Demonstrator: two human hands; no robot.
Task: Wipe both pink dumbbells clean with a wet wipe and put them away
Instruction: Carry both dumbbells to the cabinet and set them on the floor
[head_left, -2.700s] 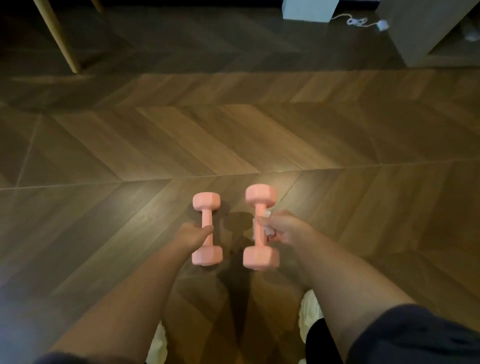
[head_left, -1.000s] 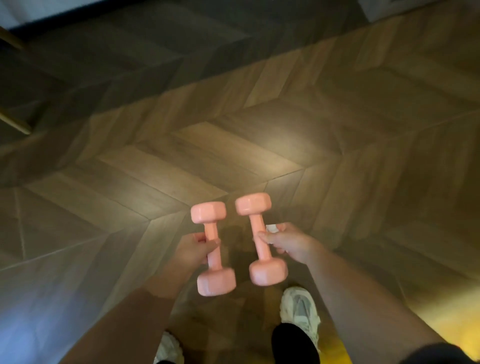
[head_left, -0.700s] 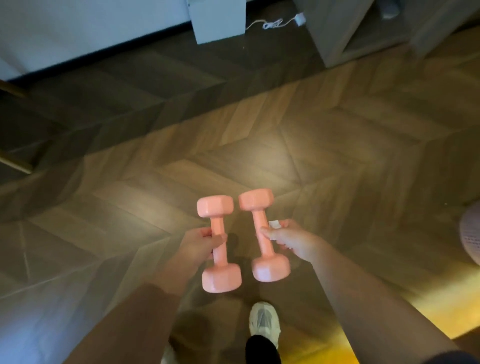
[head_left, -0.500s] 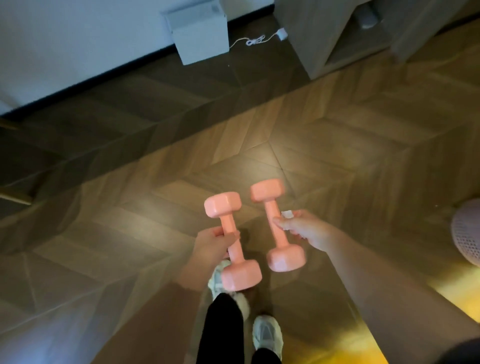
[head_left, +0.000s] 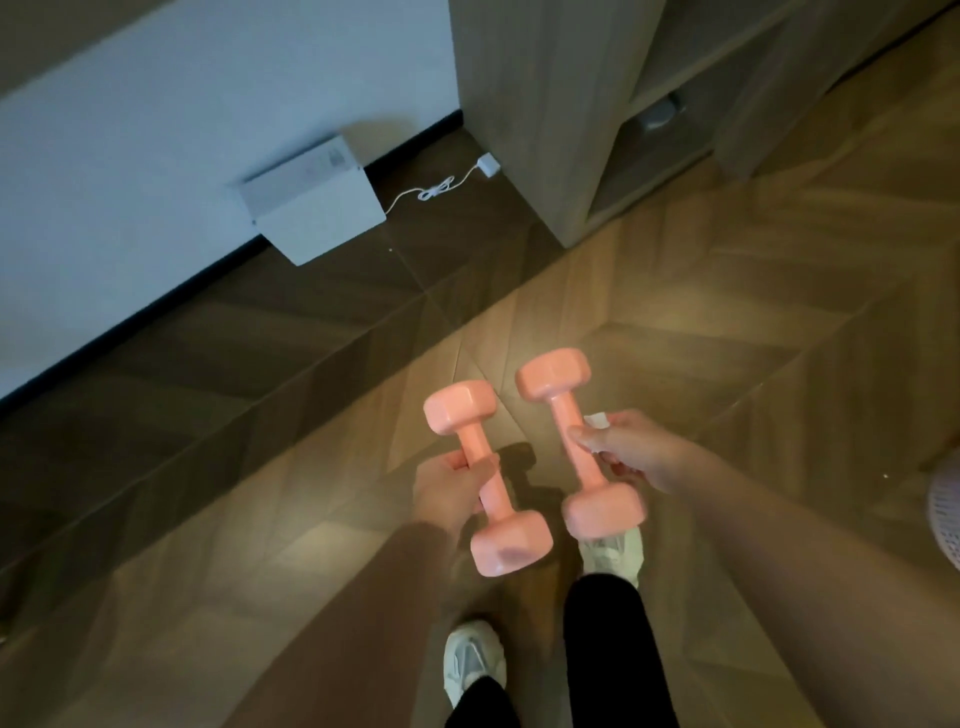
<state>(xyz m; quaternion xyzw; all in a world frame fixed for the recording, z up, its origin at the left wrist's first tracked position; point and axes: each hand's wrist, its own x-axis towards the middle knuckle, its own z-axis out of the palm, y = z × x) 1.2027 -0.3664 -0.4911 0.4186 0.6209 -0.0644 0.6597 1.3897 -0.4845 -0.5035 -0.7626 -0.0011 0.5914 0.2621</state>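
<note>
**Pink dumbbell on the left (head_left: 497, 496) and pink dumbbell on the right (head_left: 586, 467), both up off the floor (head_left: 727, 338)**

Watching the head cam from my desk; left hand (head_left: 449, 491) is curled right round its handle; right hand (head_left: 631, 452) grips the other handle, thumb on top, with a scrap of white wet wipe (head_left: 596, 420) poking out by the fingers; the two sit tilted, side by side, near but not touching, above the white shoes (head_left: 472, 665); white box (head_left: 317, 208) and wooden cabinet (head_left: 545, 104) over by the wall.

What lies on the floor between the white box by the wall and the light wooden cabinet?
A thin white cable with a small white plug lies on the dark wooden floor there, seen in the head view.
</note>
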